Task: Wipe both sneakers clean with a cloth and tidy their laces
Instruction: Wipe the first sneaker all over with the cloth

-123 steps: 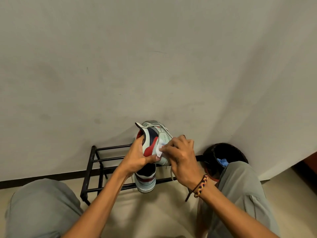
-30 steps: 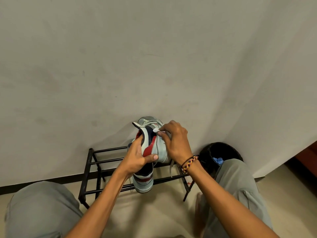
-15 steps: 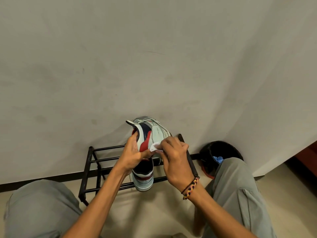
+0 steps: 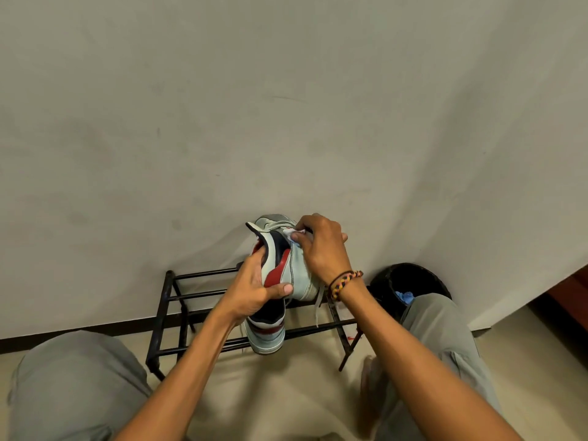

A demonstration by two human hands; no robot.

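Head view: no legible brand or writing. Left hand [image 4: 254,289] grips sneaker [image 4: 288,265] above rack [image 4: 178,308]; right hand [image 4: 321,246] pinches cloth [image 4: 295,233], mostly hidden, near collar. Second sneaker [image 4: 265,332] on rack, partly covered.

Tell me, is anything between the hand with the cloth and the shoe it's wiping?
Nothing visible is. The right hand pinches the small white cloth right against the upper part of the held sneaker, near its laces. The left hand grips that sneaker from the other side, clear of the wiping spot.
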